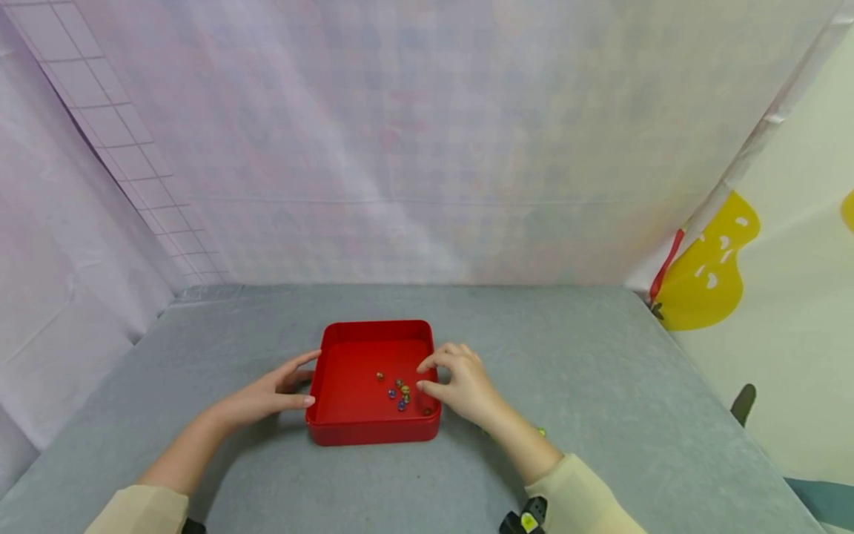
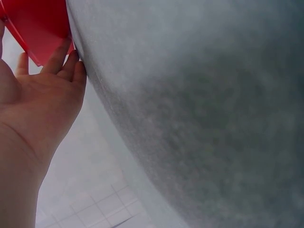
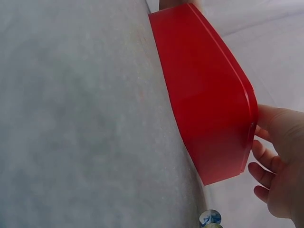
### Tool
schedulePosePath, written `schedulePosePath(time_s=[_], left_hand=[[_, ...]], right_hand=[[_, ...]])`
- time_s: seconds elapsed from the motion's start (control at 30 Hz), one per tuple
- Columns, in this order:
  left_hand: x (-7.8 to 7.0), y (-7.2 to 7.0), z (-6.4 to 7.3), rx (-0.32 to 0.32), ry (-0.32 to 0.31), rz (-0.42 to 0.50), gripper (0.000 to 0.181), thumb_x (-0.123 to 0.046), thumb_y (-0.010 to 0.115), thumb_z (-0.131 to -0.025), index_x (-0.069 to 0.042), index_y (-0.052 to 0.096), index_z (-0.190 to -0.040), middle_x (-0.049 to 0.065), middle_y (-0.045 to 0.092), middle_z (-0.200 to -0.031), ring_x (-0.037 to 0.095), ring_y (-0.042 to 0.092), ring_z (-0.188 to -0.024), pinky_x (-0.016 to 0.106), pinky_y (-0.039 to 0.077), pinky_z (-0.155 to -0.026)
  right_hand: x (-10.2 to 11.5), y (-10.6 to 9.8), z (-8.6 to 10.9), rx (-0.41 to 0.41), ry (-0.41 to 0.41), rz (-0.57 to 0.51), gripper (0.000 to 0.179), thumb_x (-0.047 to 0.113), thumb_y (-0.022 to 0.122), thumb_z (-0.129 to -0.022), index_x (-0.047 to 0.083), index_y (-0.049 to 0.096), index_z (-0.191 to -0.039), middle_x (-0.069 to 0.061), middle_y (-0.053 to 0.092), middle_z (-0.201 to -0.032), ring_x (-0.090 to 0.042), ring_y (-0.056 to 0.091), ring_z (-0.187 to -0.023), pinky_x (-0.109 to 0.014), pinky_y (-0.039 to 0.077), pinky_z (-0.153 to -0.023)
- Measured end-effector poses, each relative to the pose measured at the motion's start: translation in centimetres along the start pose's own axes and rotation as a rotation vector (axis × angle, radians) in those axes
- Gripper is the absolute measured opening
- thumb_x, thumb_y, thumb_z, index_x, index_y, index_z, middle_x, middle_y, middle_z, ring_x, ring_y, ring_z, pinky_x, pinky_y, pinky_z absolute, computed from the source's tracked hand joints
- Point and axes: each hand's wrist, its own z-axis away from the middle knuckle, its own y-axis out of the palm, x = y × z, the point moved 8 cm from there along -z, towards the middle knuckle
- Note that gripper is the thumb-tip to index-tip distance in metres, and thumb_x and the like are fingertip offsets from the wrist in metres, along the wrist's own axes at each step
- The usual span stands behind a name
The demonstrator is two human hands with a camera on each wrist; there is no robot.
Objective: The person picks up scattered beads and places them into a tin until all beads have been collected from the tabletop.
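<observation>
Marbles (image 1: pixel 405 390) were spread toward nine o'clock from the nearer right hand (image 1: pixel 465 382), its pinch unclosed; the tray (image 1: pixel 373 434) was touched by the outstretched left hand (image 1: pixel 272 391).

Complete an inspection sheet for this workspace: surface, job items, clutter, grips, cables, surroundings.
Surface: grey tabletop.
Job items: red tray with several small marbles, mostly toward its right side.
Clutter: greenish marble outside the tray, to its right.
Grips: left grip touches the tray's left side; right grip is at its right rim, thumb and forefinger apart.
Cables: nothing seen.
Surroundings: pale sheets behind and at both sides; yellow printed shape at right.
</observation>
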Motion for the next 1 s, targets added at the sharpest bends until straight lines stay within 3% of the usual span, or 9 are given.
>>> schedulePosePath(time_s=[1.0], left_hand=[[-0.16, 0.08, 0.0, 0.0, 0.003, 0.004, 0.076, -0.019, 0.061, -0.094, -0.014, 0.014, -0.154, 0.025, 0.024, -0.151, 0.043, 0.021, -0.138, 0.063, 0.028, -0.101]], right_hand=[[0.39, -0.86, 0.38, 0.054, 0.027, -0.03, 0.019, 0.02, 0.079, -0.08, 0.014, 0.073, -0.097, 0.009, 0.058, -0.098, -0.015, 0.048, -0.099, -0.049, 0.036, -0.089]])
